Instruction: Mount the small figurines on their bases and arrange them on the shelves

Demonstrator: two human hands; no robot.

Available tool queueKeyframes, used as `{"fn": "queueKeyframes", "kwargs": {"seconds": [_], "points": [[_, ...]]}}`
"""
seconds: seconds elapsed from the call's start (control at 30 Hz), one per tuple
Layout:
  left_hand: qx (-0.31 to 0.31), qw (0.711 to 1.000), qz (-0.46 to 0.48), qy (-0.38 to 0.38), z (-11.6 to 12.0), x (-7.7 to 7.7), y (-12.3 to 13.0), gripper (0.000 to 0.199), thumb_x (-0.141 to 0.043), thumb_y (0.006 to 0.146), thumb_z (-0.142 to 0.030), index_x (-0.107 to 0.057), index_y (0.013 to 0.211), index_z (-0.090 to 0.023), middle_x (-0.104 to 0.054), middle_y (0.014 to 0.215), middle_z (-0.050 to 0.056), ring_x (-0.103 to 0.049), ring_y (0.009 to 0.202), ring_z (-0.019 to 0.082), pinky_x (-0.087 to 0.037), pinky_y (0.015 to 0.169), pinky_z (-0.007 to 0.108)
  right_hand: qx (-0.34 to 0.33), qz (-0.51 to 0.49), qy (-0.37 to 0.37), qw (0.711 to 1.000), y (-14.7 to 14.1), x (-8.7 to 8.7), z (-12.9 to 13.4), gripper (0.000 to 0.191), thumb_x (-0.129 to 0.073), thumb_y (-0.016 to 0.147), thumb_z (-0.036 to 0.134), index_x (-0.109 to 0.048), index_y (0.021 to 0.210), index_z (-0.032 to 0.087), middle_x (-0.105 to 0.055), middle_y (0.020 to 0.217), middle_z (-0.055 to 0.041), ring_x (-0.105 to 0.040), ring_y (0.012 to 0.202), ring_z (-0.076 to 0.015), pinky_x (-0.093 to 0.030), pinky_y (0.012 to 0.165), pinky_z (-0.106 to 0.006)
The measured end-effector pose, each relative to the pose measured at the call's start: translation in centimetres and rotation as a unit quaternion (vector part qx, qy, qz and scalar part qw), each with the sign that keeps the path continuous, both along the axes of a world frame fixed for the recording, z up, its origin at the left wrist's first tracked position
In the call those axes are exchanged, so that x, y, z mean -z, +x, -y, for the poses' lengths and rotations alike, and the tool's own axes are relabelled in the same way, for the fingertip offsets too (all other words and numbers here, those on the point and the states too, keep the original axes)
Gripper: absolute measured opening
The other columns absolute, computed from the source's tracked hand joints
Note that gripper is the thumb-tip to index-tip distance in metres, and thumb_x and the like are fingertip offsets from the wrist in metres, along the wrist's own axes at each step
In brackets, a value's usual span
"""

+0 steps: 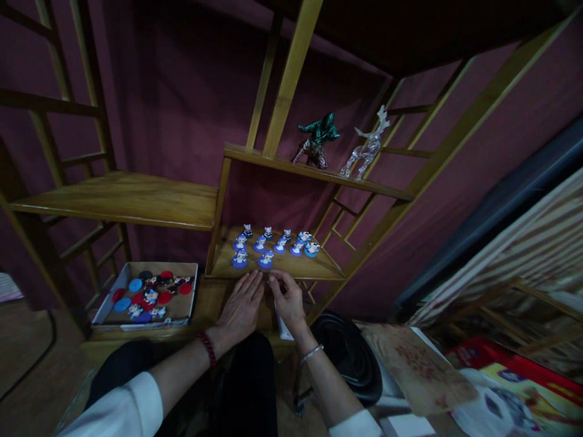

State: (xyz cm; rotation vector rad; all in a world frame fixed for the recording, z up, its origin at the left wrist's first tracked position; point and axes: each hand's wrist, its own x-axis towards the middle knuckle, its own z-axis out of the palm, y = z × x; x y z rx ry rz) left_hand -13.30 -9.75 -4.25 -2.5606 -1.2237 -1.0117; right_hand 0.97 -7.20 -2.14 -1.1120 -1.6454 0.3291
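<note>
My left hand (242, 303) lies flat with its fingers stretched toward the front edge of the low shelf (298, 267). Close beside it, the fingers of my right hand (288, 298) are curled in a pinch at that edge; whatever they may hold is hidden. Just beyond my fingertips, small purple-based figurines stand in rows, with one at the front left (239, 259) and another front figurine (265, 260) nearer my right hand. Behind them are several small dark-based figurines (268, 233), and blue-based figurines (311, 249) stand at the right.
An open box (194, 291) at the left contains loose figurines and red, blue and black discs. On the shelf above stand a green-and-bronze figure (319, 139) and a clear deer (365, 149). Wooden posts frame the shelves. A black coiled object (348, 358) and bags lie at the right.
</note>
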Motion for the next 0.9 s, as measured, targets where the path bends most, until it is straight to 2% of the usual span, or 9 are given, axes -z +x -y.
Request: {"fn": "queueKeyframes", "kwargs": {"seconds": [0.2, 0.33, 0.5, 0.7, 0.9], "points": [[0.018, 0.999, 0.025, -0.014, 0.7, 1.1, -0.7, 0.059, -0.038, 0.067, 0.000, -0.040, 0.125, -0.007, -0.035, 0.137, 0.016, -0.014, 0.133, 0.023, -0.027, 0.104, 0.049, -0.016, -0.001, -0.013, 1.000, -2.0, 1.7, 1.4, 0.020, -0.046, 0.083, 0.031, -0.060, 0.093, 0.020, -0.064, 0.090, -0.0060, -0.059, 0.084, -0.0166, -0.048, 0.078, -0.031], [0.010, 0.999, 0.036, -0.032, 1.5, 2.4, -1.7, 0.061, -0.035, 0.067, 0.003, -0.038, 0.126, -0.007, -0.034, 0.137, 0.017, -0.016, 0.132, 0.023, -0.034, 0.101, 0.048, -0.015, -0.009, -0.015, 1.000, -3.4, 3.2, 2.1, 0.020, -0.045, 0.083, 0.029, -0.059, 0.094, 0.020, -0.064, 0.093, -0.0061, -0.059, 0.088, -0.0168, -0.047, 0.082, -0.032], [0.004, 0.998, 0.051, -0.031, 2.2, 4.3, -3.4, 0.059, -0.034, 0.064, 0.005, -0.043, 0.122, -0.005, -0.040, 0.133, 0.018, -0.021, 0.131, 0.023, -0.037, 0.101, 0.044, -0.025, 0.017, -0.018, 0.999, -5.4, 4.7, 3.2, 0.020, -0.043, 0.084, 0.025, -0.059, 0.096, 0.020, -0.064, 0.093, -0.0066, -0.058, 0.089, -0.0175, -0.047, 0.081, -0.033], [-0.040, 0.996, 0.064, -0.053, 2.9, 6.1, -5.8, 0.059, -0.033, 0.060, 0.006, -0.051, 0.115, -0.008, -0.049, 0.125, 0.016, -0.033, 0.126, 0.022, -0.041, 0.099, 0.042, -0.033, 0.046, -0.050, 0.997, -8.6, 6.4, 3.9, 0.023, -0.040, 0.083, 0.020, -0.060, 0.094, 0.023, -0.065, 0.090, -0.0052, -0.059, 0.085, -0.0178, -0.048, 0.079, -0.033], [-0.086, 0.990, 0.070, -0.089, 3.0, 8.8, -8.9, 0.057, -0.033, 0.059, 0.007, -0.056, 0.108, -0.009, -0.055, 0.117, 0.015, -0.041, 0.120, 0.023, -0.040, 0.099, 0.042, -0.071, 0.079, -0.088, 0.990, -12.0, 8.5, 3.5, 0.028, -0.039, 0.081, 0.014, -0.060, 0.096, 0.025, -0.066, 0.093, -0.0027, -0.060, 0.087, -0.0165, -0.048, 0.081, -0.031]]}}
